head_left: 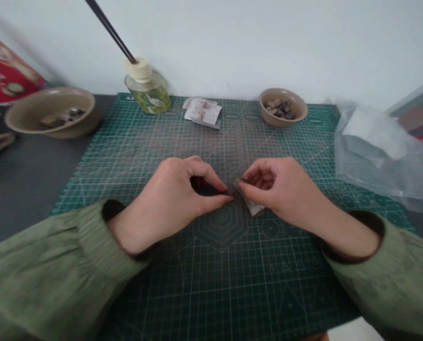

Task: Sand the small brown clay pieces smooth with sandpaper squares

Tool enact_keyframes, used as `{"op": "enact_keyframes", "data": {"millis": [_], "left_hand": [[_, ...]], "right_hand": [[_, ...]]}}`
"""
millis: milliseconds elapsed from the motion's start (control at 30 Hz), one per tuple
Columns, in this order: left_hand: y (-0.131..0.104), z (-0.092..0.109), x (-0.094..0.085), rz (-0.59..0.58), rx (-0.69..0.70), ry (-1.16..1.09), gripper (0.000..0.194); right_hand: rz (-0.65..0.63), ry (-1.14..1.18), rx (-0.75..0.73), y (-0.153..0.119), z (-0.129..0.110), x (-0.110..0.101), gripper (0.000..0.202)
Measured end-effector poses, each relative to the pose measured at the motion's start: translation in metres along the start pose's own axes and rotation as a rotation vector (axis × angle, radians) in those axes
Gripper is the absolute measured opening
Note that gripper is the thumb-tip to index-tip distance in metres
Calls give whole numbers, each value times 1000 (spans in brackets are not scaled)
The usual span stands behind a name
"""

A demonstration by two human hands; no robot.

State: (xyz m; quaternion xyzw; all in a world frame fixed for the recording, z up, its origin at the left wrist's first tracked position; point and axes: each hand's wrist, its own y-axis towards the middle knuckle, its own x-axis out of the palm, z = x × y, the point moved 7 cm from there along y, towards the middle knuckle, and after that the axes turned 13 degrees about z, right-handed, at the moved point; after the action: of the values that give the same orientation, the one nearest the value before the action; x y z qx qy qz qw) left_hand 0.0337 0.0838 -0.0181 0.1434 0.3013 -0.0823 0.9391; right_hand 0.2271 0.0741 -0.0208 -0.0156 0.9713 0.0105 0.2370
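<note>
My left hand (183, 194) is closed in a pinch, thumb against forefinger, over the middle of the green cutting mat (183, 293). A small dark bit shows at its fingertips, too blurred to name. My right hand (278, 187) faces it, fingertips almost touching the left ones. Between its thumb and curled fingers is a folded piece of whitish paper (255, 207) with brownish stains, its lower end sticking out below the thumb. A small greyish edge pokes out past the right fingertips; whether it belongs to the paper I cannot tell.
Stained paper pieces (203, 112) lie at the back. Beside them stand a reed diffuser bottle (149, 92) and a small brown bowl (283, 116) of dark chunks. A larger bowl (51, 111) holding small blocks is at left, a clear plastic bag (378, 156) at right.
</note>
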Motion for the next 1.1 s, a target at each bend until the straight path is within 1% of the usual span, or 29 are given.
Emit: {"op": "enact_keyframes", "data": {"millis": [167,267,367,467,600,800,1000,1100], "left_hand": [[-4,7,-2,5,87,16,8],[-5,13,-3,0,113,-6,14],[-5,21,-5,20,157,-40,19],[-5,25,-7,41,201,-67,19],[-6,25,-9,59,220,-71,15],[-5,23,-10,76,198,-43,13],[-6,24,-11,74,194,-89,10],[-7,22,-10,61,165,-112,9]], "right_hand": [[86,103,3,2,-2,-9,24],[127,152,7,3,-3,-13,27],[151,187,14,3,-2,-15,30],[143,210,17,3,-2,-15,32],[128,243,26,2,-2,-14,34],[82,304,41,1,-5,-12,29],[29,337,58,-2,-7,-8,28],[29,356,65,-3,-7,-8,27]]}}
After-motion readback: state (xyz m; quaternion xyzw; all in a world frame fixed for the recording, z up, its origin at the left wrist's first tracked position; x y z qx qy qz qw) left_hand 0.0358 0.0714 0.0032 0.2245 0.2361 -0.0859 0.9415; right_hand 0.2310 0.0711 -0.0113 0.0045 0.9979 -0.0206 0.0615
